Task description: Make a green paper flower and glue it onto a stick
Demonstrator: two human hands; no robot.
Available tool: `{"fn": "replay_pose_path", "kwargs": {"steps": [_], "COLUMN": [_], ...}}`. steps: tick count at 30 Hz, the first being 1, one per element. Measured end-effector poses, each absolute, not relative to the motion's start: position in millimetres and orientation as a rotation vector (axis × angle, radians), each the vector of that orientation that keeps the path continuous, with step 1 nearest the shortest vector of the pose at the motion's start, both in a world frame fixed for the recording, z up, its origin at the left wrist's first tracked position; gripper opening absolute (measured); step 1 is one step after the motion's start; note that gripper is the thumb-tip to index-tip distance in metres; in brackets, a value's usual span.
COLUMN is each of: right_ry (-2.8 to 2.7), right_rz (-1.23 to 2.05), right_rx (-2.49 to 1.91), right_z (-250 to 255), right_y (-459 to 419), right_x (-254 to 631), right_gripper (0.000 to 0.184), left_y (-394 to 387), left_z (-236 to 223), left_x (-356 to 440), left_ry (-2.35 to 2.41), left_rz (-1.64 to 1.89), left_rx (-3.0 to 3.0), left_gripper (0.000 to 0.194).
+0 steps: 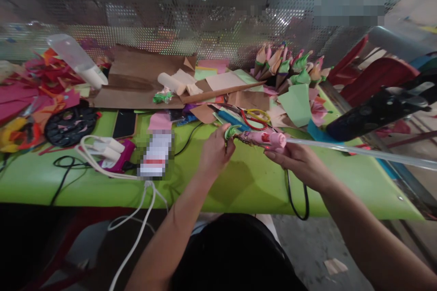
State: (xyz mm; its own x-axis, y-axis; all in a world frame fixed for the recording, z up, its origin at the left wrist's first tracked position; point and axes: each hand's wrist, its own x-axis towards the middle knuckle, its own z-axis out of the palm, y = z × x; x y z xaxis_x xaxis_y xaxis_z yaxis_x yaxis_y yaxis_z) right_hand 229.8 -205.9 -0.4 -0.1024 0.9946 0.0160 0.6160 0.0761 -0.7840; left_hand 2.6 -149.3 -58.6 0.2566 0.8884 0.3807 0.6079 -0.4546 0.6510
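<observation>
Left grip pinching green curl, right grip around pink glue gun, black cord below, paper scraps behind

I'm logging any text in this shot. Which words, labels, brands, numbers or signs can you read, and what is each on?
No text can be read.
White phone screen with a red band: blurred out.
Pink glue gun with red markings, at the right hand: too small and blurred.
Dark cylindrical bottle: no legible lettering.
Magenta plastic power block: none legible.
</observation>
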Motion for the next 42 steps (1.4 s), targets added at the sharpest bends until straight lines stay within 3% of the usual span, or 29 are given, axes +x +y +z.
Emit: {"fn": "replay_pose_path", "kwargs": {"steps": [42], "right_ry": [-1.798], "right_rz": [0.777], "right_rx": [-1.561], "right_z": [-3.7], "right_y": [-208.1], "right_x": [229.9], "right_gripper": [0.044], "left_y": [-145.9], "left_z": [-65.8], "left_x": [0.9], "left_ry": [1.318], "left_rz": [1.103], "left_rx": [2.194], "left_gripper": [0.035]}}
